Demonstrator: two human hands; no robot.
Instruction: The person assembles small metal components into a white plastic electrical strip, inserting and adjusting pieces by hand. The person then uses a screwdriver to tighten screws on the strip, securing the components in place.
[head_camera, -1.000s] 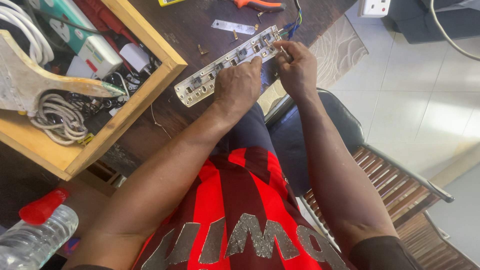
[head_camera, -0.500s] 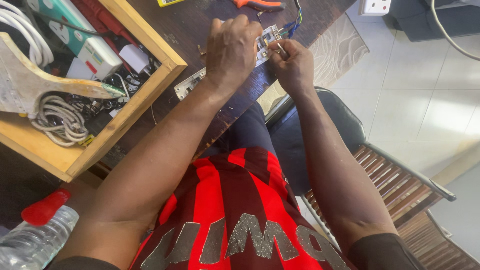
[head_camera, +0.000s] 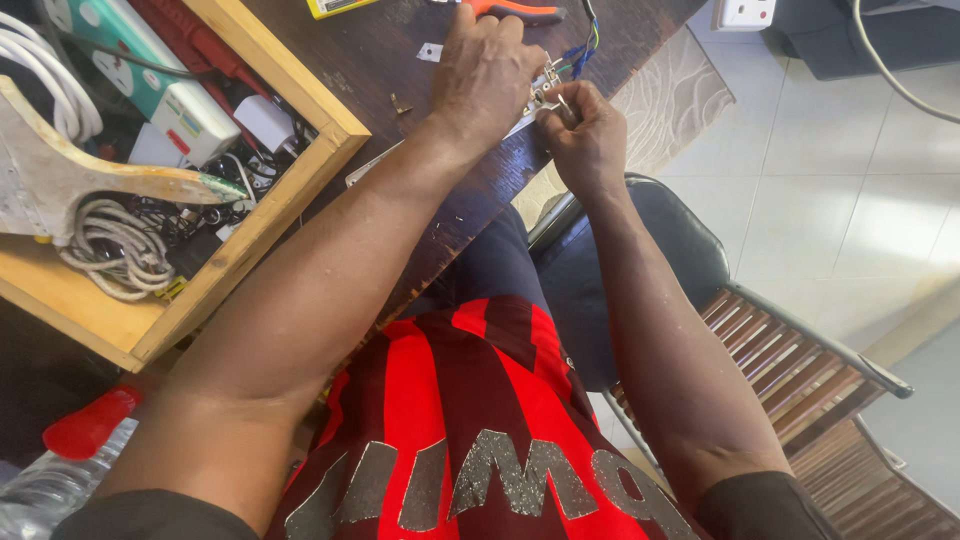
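A home repair corner is showing: wooden crate (head_camera: 250, 240) of cables at nine o'clock, tiled floor (head_camera: 840, 200) at three.

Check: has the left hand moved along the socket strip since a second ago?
Yes. The left hand has slid from the strip's end near the wooden tray corner to its far end, beside the right hand.

left hand (head_camera: 487, 70) curled, right hand (head_camera: 583, 135) pinching
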